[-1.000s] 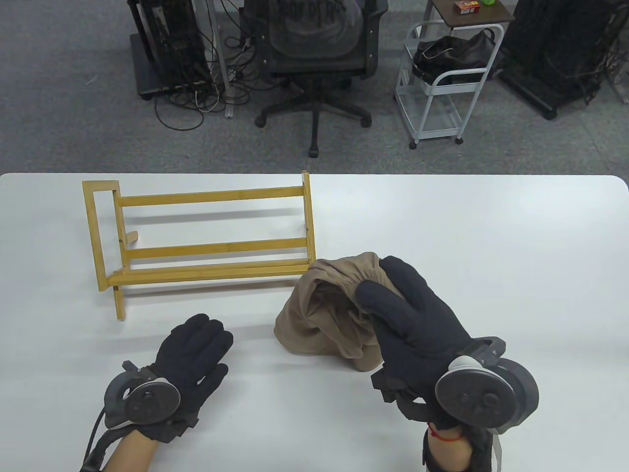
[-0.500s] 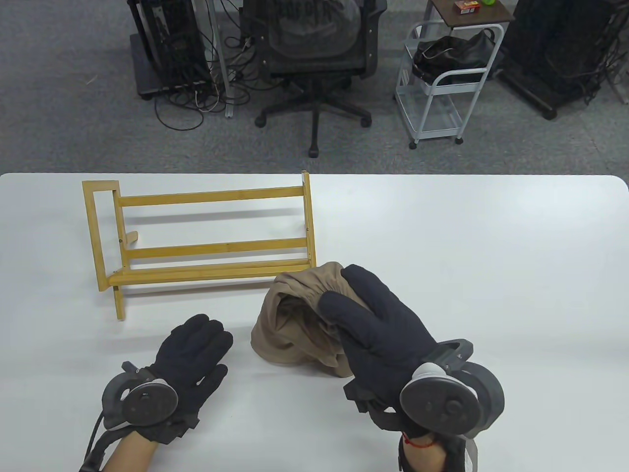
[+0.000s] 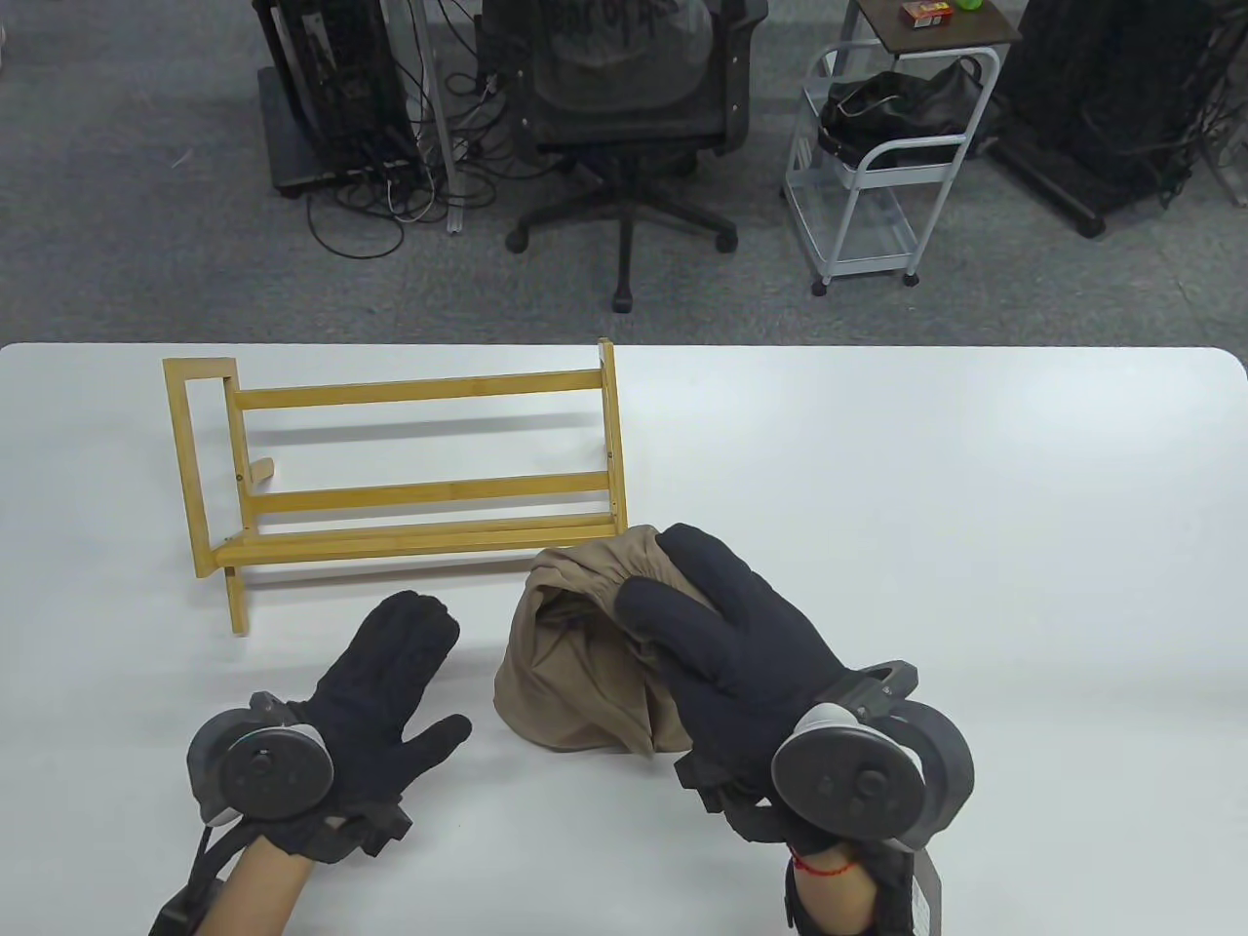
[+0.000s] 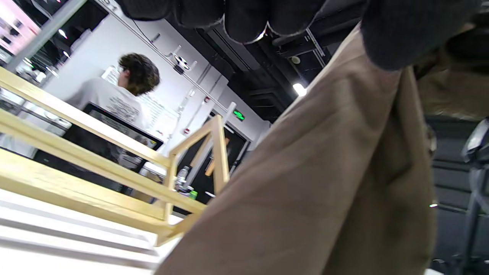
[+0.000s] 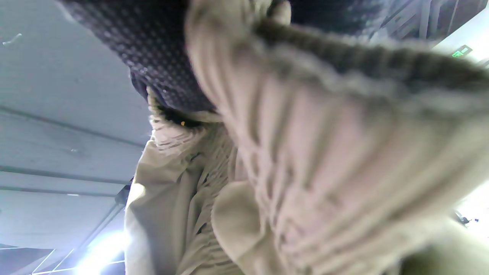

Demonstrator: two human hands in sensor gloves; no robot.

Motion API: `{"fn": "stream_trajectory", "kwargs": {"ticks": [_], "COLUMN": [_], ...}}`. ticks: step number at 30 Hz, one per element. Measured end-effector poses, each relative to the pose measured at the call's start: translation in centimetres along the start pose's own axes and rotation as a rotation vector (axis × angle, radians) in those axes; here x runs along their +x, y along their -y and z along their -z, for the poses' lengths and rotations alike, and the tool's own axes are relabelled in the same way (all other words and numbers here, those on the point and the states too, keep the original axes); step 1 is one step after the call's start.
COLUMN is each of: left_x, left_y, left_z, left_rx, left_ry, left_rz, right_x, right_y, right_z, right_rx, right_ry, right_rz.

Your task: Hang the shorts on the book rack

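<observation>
Near the table's point(image 3: 877, 439) front edge, your right hand point(image 3: 741, 643) pinches the bunched shorts point(image 3: 565, 673) beside the rack point(image 3: 409, 478); left hand point(image 3: 380, 692) flat, fingers together.

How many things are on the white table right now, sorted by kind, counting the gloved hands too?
Gloved hands: 2, the left hand free with fingers spread, the right hand gripping the shorts.
Shorts: 1, tan shorts, bunched up.
Book racks: 1, wooden book rack, nothing hung on it yet.
Total: 4.
</observation>
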State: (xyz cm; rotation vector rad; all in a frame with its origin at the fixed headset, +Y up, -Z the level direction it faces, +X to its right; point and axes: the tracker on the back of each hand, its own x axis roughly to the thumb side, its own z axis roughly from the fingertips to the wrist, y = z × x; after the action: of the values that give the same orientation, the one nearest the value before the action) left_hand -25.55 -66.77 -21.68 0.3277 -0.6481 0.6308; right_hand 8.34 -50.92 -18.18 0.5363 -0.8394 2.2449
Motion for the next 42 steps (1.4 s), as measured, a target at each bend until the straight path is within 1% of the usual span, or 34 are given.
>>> {"fn": "stream_trajectory", "kwargs": {"ticks": [5,8,12,16,18,21,26,29,31,33,36,42], "left_x": [1.2,1.8,2.9,4.2,4.7,5.2,6.1,6.3,6.3,6.2,6.1,5.7], "left_y": [0.3,0.5,0.7,0.7,0.6,0.7,1.1,1.4,1.5,1.7,1.7,1.3], "left_z": [2.5,4.0,6.3,8.4,9.1,10.2,11.4,12.0,12.3,12.3,12.3,11.9], "left_rx": [-0.028,-0.043,-0.069,-0.104,-0.105,-0.058,-0.057,-0.036,-0.013,0.035,0.086,0.190], "left_ry": [0.064,0.076,0.108,0.171,0.194,0.210,0.226,0.230,0.229,0.221,0.214,0.192], "left_rz": [-0.112,-0.175,-0.303,-0.405,-0.437,-0.481,-0.461,-0.493,-0.528,-0.602,-0.670,-0.643], "right_x": [0.0,0.2,0.4,0.6,0.6,0.7,0.8,0.8,0.7,0.6,0.5,0.7], "right_y": [0.0,0.0,-0.2,-0.4,-0.4,-0.5,-0.7,-0.8,-0.9,-1.1,-1.4,-2.1], "right_z": [-0.1,-0.1,-0.2,-0.2,-0.3,-0.3,-0.2,-0.2,-0.1,0.0,0.1,0.1], "right_rx": [0.003,0.004,0.013,0.021,0.021,0.024,0.036,0.039,0.040,0.037,0.047,0.045], "right_ry": [0.004,0.009,0.022,0.030,0.033,0.038,0.045,0.046,0.047,0.047,0.051,0.062], "right_rz": [-0.006,-0.006,-0.006,-0.003,0.000,0.009,0.035,0.043,0.043,0.050,0.088,0.052]}}
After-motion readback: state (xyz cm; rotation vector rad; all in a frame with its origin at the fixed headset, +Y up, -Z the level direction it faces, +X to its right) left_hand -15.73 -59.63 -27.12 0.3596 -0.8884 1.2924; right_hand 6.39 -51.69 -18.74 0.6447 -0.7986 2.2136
